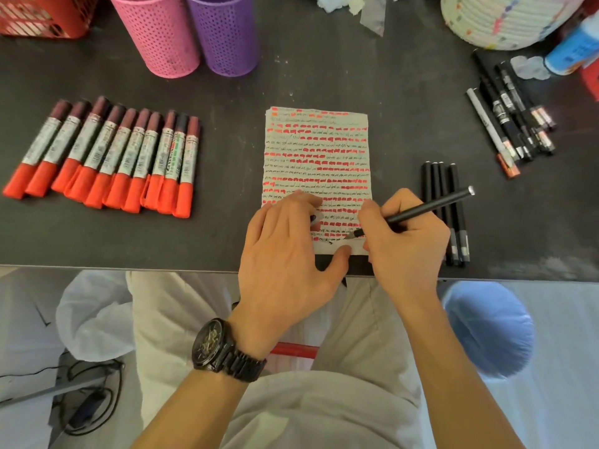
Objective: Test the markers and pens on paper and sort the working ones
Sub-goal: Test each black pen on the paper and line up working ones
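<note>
One light, stiff pen point(411, 213), pinched near its tip by the right hand point(405, 244); left hand point(285, 254) presses thin paper point(317, 140) flat.

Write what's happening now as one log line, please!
step: testing pen | right hand: holds black pen, tip on paper | left hand: rests on paper

A desk for stationery work, like an office or study corner.
A dark tabletop point(324, 76) holds a pink pen cup point(158, 34) and a purple pen cup point(223, 34) at the top of the frame, a red basket point(39, 17) upper left, a rope basket point(496, 21) upper right. Markers point(107, 157) lie in a row at left, black pens point(515, 124) at right, a scribbled sheet of paper point(317, 150) in the middle. Cables point(85, 411) trail on the floor lower left.
</note>
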`<act>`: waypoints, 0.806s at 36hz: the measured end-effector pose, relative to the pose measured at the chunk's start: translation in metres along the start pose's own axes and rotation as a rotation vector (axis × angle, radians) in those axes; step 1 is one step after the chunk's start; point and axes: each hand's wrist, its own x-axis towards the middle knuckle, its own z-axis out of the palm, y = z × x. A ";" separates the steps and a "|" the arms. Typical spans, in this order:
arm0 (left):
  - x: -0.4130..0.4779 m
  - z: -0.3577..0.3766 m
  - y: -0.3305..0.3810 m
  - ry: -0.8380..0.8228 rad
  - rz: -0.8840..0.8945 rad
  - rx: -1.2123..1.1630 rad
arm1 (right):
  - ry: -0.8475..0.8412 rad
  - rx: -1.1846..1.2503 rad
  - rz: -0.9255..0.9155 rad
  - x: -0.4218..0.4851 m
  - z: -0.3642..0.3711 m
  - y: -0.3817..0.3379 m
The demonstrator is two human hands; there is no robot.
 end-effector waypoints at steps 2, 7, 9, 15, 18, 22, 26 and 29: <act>0.000 0.000 0.000 0.004 0.001 0.000 | -0.002 -0.015 -0.006 0.000 0.001 0.000; 0.000 0.001 -0.001 0.010 0.001 -0.006 | -0.020 -0.031 -0.027 0.000 0.001 0.001; 0.000 0.001 -0.001 0.009 -0.001 -0.007 | -0.019 -0.033 -0.031 0.000 0.001 0.000; 0.000 0.002 -0.002 0.006 -0.004 -0.004 | -0.028 -0.060 -0.057 0.000 0.001 -0.001; 0.000 0.002 -0.002 0.008 0.001 -0.003 | -0.026 -0.064 -0.055 0.000 0.001 0.000; 0.000 0.002 -0.003 0.012 0.007 -0.005 | -0.033 -0.065 -0.052 0.000 0.001 0.000; 0.000 0.003 -0.003 0.021 0.019 -0.007 | -0.026 -0.056 -0.057 0.000 0.001 0.001; 0.000 0.003 -0.003 0.028 0.019 -0.011 | -0.034 -0.061 -0.055 0.000 0.001 0.001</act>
